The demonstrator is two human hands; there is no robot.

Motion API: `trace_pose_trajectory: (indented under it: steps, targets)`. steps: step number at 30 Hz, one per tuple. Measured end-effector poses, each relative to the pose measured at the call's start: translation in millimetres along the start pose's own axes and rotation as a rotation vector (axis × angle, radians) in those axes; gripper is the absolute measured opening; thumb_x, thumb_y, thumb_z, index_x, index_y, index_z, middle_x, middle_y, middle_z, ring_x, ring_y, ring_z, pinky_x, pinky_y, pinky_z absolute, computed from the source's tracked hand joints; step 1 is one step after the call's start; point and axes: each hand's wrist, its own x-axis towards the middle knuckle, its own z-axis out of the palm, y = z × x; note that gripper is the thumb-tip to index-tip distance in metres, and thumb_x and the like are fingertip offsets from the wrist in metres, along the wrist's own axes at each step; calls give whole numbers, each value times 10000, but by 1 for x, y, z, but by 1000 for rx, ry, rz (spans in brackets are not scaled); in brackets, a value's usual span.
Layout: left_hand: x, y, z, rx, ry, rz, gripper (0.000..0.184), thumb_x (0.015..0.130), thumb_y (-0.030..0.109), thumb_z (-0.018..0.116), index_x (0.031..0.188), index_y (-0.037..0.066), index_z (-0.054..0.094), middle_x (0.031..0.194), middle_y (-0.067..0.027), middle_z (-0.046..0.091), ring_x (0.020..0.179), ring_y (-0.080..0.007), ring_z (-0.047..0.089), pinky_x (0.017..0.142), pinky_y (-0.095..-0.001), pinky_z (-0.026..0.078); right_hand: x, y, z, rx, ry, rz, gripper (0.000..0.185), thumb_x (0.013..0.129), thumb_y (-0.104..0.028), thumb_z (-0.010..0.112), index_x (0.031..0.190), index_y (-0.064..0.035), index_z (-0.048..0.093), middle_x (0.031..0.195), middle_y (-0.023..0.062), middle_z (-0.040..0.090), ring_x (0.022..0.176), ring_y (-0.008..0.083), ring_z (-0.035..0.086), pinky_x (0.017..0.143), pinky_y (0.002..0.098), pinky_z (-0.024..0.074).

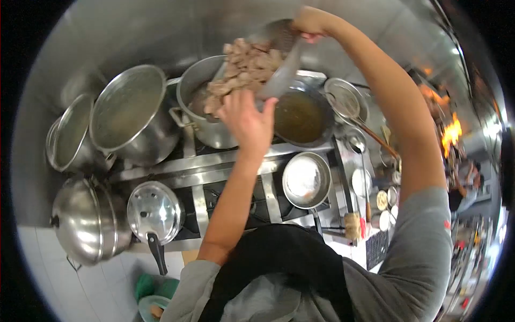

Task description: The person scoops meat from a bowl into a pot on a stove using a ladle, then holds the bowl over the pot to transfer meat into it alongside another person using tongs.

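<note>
Pale brown meat chunks (249, 67) slide in a heap from a tilted, blurred metal container (283, 72) toward a tall two-handled pot (217, 131). High on the right, my right hand (311, 24) is closed round the container's upper end, beside a dark round perforated part (281, 35). My left hand (247, 118), its fingers spread and thumb out, is over the pot's right side, against the lower edge of the meat. Its fingertips are partly hidden by the chunks. Some meat shows inside the pot. Dark liquid fills a wide pan (300, 117) just right of my left hand.
Two large pots (129, 110) (72, 131) stand left. Nearer are a domed steamer (88, 220), a pressure cooker (155, 212) and a small frying pan (307, 180) on the stove (225, 174). A strainer (343, 97), ladle (355, 140) and bowls sit right. Flames (452, 134) and a person (468, 185) show far right.
</note>
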Motion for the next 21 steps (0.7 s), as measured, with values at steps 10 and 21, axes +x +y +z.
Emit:
trace_pose_trajectory:
  steps: [10, 21]
  targets:
    - [-2, 1, 5, -107, 43, -100, 418, 700, 346, 884, 872, 53, 641, 869, -97, 624, 935, -338, 560, 856, -458, 385, -83, 12, -8, 345, 98, -182, 434, 952, -264, 658, 1155, 89, 507, 808, 173, 687, 662, 228, 685, 526, 330, 566]
    - [4, 29, 1, -76, -78, -268, 319, 711, 200, 903, 870, 25, 690, 852, -97, 684, 873, -293, 636, 809, -420, 467, -345, 505, 227, -338, 302, 556, 231, 836, -128, 549, 958, 37, 653, 904, 272, 688, 878, 480, 654, 801, 536, 526]
